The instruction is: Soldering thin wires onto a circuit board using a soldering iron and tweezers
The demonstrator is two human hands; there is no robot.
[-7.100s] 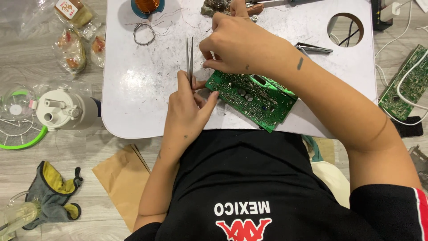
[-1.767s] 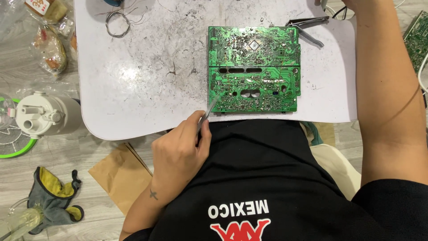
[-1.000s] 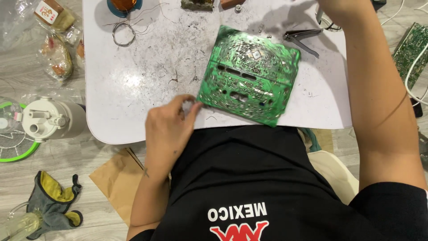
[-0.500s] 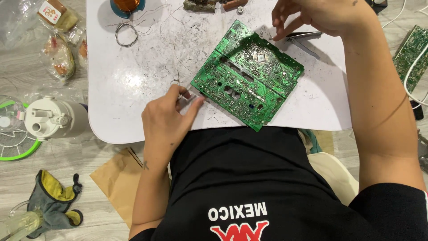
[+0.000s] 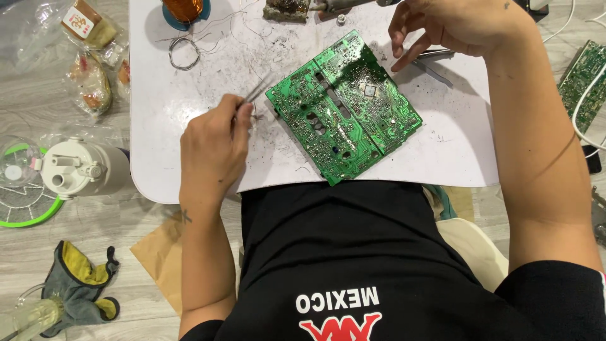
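Note:
A green circuit board (image 5: 344, 107) lies solder side up, turned at an angle, on the small white table (image 5: 442, 151). My left hand (image 5: 211, 148) rests on the table just left of the board and grips metal tweezers (image 5: 255, 95), tips pointing toward the board's left corner. My right hand (image 5: 451, 25) hovers above the board's far right corner with curled, spread fingers and holds nothing. Just under it lie metal pliers (image 5: 435, 60) on the table.
A copper wire spool (image 5: 184, 9), a solder wire coil (image 5: 183, 52) and a dirty sponge block (image 5: 287, 9) sit at the table's far edge. On the floor: snack packets (image 5: 88, 76), a white container (image 5: 79, 167), a grey-yellow glove (image 5: 79, 284), another green board (image 5: 587, 76).
The board was turned clockwise and shifted right. My left hand let go of its corner and raised the tweezers. My right hand came back from the far right to hover near the pliers.

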